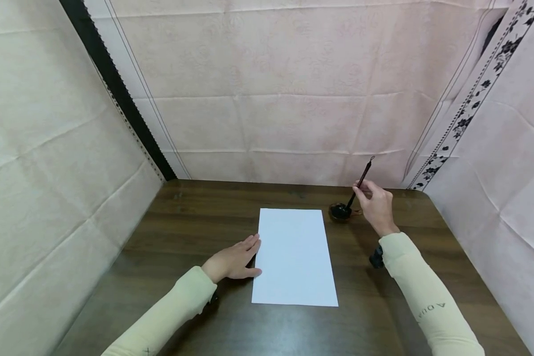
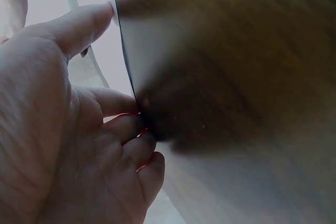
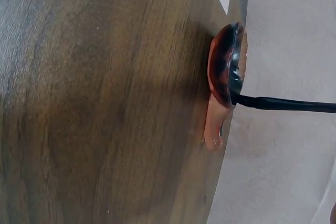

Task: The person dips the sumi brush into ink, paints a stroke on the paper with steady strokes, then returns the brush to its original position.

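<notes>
A white sheet of paper lies on the brown wooden table. My left hand rests at its left edge, fingers stretched out, with thumb and fingertips touching the sheet; the left wrist view shows the palm side of this hand. Beyond the paper's upper right corner, my right hand pinches a dark writing brush by its handle, a small loop at its top end. The brush slants down into a small reddish-brown dish of black ink. Its bristle tip is hidden inside the dish.
The wooden table ends at a pale cloth wall behind. More pale cloth hangs at the left and right. A dark strip runs down the left corner, and a flower-patterned border down the right one.
</notes>
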### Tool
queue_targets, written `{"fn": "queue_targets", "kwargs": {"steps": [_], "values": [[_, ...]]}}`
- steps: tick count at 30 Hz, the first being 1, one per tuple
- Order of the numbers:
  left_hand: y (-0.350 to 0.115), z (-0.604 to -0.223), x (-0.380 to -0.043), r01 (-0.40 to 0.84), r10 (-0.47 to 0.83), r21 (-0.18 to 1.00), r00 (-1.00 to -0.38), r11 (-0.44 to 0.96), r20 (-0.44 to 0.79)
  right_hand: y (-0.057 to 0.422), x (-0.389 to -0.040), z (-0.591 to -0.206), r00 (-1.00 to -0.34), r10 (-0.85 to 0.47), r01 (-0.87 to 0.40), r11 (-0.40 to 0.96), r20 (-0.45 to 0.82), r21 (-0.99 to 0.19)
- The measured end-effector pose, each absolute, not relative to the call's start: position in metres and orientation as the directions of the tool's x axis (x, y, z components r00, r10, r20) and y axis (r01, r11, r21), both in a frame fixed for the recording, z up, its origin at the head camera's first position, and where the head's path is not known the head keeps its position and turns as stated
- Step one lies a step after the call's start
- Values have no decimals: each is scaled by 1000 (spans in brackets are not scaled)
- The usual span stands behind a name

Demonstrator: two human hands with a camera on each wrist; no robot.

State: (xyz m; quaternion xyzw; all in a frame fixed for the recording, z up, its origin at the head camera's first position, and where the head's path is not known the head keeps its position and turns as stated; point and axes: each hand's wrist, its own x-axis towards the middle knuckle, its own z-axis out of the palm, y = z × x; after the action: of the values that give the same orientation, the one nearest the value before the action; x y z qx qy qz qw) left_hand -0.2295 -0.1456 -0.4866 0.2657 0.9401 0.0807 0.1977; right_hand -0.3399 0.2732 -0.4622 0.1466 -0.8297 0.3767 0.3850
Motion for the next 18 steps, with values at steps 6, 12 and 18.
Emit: {"fn": "queue_targets", "kwargs": {"steps": [6,12,18], "values": [[-145,-489,-230,469,529,249,-780,847,-333,275,-336,-462,-663,29,-533,683,748,-499],[-146,-490,-230,478,537,247,-776,843,-331,274,-333,-458,-654,18,-547,680,756,-489],[-146,-488,-230,481,539,246,-777,842,-325,270,-331,-454,-645,36,-559,659,763,-503]]}}
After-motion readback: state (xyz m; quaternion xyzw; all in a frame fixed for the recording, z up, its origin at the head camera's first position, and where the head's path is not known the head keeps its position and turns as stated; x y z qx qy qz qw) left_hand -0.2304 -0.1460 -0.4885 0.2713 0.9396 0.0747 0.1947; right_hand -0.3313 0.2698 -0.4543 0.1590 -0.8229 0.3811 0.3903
